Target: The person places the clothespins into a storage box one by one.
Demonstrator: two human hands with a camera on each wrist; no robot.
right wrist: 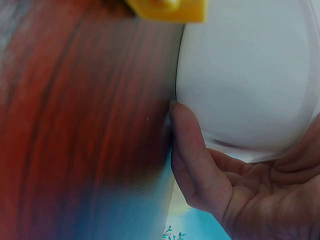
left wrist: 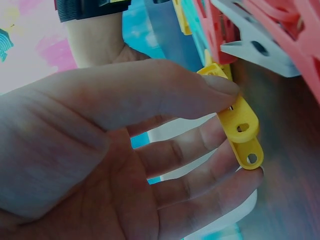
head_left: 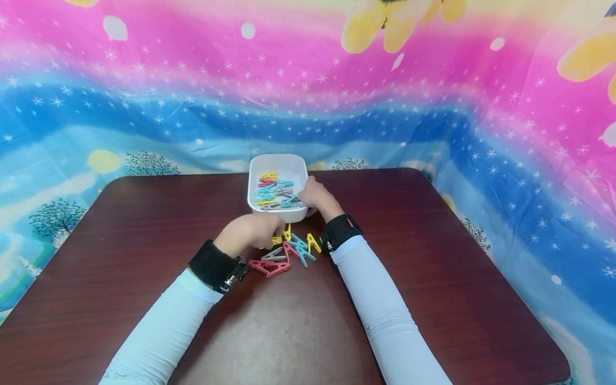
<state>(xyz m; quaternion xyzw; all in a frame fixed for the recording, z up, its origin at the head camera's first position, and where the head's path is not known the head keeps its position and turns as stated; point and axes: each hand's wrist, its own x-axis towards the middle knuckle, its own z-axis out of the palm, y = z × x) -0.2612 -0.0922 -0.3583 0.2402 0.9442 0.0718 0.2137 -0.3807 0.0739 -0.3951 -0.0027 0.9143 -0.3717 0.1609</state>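
Note:
Between thumb and fingers my left hand (head_left: 254, 231) pinches a yellow clothespin (left wrist: 239, 122), just in front of the white plastic bin (head_left: 287, 216). My right hand (head_left: 320, 197) holds the bin at its right side, near the front corner. In the right wrist view, its fingers (right wrist: 192, 137) curl against the bin's outer wall, with fingertips low by the table. Several yellow, red, blue and grey clothespins lie inside the bin. A loose pile sits before it, with red clothespins (head_left: 270, 268), a grey clothespin (head_left: 274, 255), blue clothespins (head_left: 302, 248) and a yellow clothespin (head_left: 314, 243).
The dark wooden table (head_left: 423, 267) carries the bin near its back edge. Behind and along the right side hangs a colourful printed cloth (head_left: 192, 107). A black wrist strap (head_left: 212, 264) with a small camera sits on each forearm.

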